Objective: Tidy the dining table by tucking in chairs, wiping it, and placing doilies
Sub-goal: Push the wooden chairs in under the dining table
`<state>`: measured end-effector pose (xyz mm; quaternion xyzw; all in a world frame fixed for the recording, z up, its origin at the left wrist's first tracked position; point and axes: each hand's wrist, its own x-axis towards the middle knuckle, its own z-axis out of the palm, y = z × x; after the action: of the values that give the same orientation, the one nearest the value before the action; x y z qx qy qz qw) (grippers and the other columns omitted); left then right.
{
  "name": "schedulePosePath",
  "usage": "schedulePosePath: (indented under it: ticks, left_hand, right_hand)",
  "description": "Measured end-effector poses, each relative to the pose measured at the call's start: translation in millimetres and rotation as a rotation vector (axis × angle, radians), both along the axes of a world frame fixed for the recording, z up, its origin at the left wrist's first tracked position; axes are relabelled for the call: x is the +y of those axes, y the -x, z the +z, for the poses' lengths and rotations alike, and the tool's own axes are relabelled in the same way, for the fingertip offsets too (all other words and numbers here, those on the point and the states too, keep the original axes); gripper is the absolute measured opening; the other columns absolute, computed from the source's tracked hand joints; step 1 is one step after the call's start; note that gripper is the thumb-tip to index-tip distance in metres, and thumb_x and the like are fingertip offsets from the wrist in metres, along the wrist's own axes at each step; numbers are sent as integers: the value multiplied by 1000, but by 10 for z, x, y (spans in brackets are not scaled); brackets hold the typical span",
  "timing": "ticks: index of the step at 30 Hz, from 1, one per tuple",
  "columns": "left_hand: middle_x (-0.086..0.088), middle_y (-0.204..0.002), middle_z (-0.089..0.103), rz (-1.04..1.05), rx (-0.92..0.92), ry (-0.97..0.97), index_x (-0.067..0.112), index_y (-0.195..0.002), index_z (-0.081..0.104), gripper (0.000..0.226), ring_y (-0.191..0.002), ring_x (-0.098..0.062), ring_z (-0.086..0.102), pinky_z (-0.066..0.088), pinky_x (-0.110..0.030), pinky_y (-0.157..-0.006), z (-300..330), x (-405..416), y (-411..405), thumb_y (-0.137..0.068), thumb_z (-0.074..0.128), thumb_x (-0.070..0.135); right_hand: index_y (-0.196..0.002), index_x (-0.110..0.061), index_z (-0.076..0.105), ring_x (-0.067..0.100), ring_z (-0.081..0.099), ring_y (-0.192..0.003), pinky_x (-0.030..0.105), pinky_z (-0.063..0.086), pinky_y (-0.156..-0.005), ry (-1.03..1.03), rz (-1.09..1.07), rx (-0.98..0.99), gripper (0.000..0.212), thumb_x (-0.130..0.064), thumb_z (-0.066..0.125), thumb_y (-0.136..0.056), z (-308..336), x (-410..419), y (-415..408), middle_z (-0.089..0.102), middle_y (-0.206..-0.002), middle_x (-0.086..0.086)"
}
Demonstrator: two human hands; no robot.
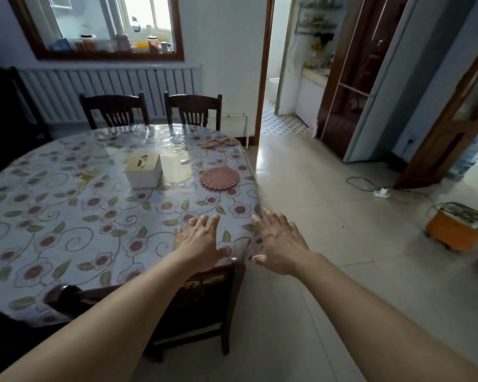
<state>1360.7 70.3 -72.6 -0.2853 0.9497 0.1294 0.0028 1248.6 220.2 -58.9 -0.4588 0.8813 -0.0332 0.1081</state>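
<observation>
A round dining table [66, 216] carries a floral cloth under clear plastic. A pink round doily [219, 178] lies flat near its right edge, and a bunched pink cloth or doilies [220, 142] lie farther back. My left hand [200, 239] hovers flat and open over the table's near right part. My right hand [280, 241] is open, fingers spread, just past the table's right edge. A dark wooden chair [204, 304] stands pushed against the table under my left forearm. Two more dark chairs [115, 110] [193, 110] are tucked in at the far side.
A white tissue box [144, 170] sits mid-table. A radiator runs under the window behind. On the tiled floor at right lie a power strip [381, 192] with cables and an orange stool [458, 228]. An open doorway is beyond the table's right side.
</observation>
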Motion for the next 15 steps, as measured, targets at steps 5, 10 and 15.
schedulePosePath:
  ticks: [5, 10, 15]
  left_hand:
    - [-1, -154, 22, 7, 43, 3, 28, -145, 14, 81, -140, -26, 17, 14, -53, -112, 94, 521, 819, -80, 58, 49]
    - [-2, -157, 12, 59, -5, -7, 27, -147, 9, 83, -143, -26, 9, 8, -51, -115, 223, 708, 1437, -83, 57, 49]
    - [-4, -158, 10, 118, -64, -19, 26, -148, 8, 83, -143, -28, 10, 10, -51, -116, 241, 547, 2040, -84, 56, 50]
  right_hand:
    - [-151, -25, -2, 26, -7, -146, 45, 3, -119, 3, 20, -20, 93, -44, 61, -86, 19, 464, 860, -9, -160, 5]
    - [-151, -25, 0, 26, -7, -146, 46, 6, -119, 30, 59, -42, 93, -49, 61, -84, 19, 635, 1567, -6, -160, 6]
    - [-151, -27, -1, 26, -8, -146, 46, 4, -118, 22, 109, -44, 93, -51, 60, -84, -19, 429, 2222, -8, -160, 5]
